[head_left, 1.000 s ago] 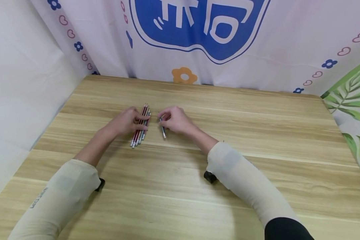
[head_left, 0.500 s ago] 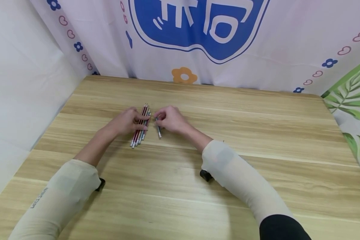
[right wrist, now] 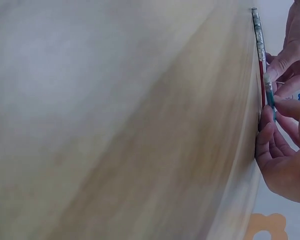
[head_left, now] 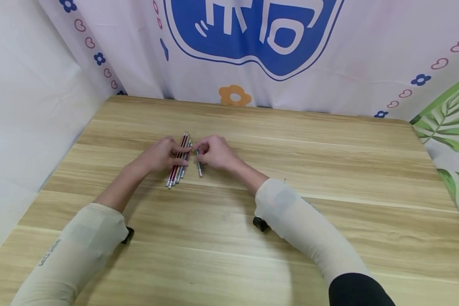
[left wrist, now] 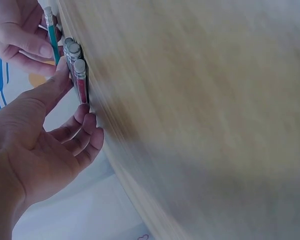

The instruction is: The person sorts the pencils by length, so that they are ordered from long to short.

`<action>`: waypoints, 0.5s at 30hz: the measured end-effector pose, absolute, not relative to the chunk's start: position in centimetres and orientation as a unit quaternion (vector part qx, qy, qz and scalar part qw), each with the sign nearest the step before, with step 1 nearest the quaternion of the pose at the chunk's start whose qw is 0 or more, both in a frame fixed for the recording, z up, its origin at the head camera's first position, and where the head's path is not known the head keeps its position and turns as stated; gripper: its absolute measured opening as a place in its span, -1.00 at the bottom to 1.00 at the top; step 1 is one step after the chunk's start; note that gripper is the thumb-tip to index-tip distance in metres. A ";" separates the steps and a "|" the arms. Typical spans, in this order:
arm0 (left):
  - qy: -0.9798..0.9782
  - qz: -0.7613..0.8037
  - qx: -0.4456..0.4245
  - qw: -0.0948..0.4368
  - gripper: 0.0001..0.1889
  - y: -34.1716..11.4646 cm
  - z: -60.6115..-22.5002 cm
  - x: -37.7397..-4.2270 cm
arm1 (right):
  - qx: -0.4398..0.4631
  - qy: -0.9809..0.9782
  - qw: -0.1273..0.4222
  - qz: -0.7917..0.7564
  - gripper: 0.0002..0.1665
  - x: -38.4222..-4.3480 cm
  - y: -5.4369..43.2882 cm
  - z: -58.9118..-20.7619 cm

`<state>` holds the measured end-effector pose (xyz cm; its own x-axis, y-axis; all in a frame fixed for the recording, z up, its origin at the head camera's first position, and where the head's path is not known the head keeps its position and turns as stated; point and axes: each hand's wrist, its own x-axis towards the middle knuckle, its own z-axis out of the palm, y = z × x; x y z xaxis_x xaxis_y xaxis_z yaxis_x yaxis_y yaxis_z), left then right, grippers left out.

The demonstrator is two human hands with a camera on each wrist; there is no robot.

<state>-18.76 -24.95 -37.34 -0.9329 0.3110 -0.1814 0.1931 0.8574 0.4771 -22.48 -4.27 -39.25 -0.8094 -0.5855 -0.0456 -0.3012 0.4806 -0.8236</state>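
Several pencils (head_left: 172, 178), red and teal with metal-capped eraser ends, lie side by side in a slanted bundle on the table. My left hand (head_left: 160, 154) holds this bundle, thumb on the near right side and the other fingers across the far side, as the left wrist view shows. Just right of the bundle, my right hand (head_left: 217, 154) pinches one teal pencil (head_left: 199, 168) between thumb and fingers, its eraser end toward me. In the right wrist view that teal pencil (right wrist: 269, 94) overlaps the bundle (right wrist: 258, 37). The right fingers hide its far end.
A wood-grain table (head_left: 229, 238) spreads around both hands. Behind it hangs a white curtain (head_left: 363, 59) with a blue emblem, and a white sheet (head_left: 26, 106) borders the left side. Black wrist devices (head_left: 261, 224) sit under the pale sleeves.
My right hand has moved a little left with the teal pencil, closer to the bundle, and the pencil stands at a steeper angle in view. My left hand and the bundle stay put.
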 end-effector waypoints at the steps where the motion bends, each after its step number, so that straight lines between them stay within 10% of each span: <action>1: 0.955 0.233 0.131 0.127 -0.51 -24.9 -37.3 -18.7 | -0.265 0.846 0.161 -0.433 -0.65 -22.5 -4.3 -39.3; 15: 0.955 0.234 0.137 0.122 -0.50 -24.9 -37.2 -18.7 | -0.270 0.857 0.146 -0.414 -0.71 -22.1 -5.5 -39.4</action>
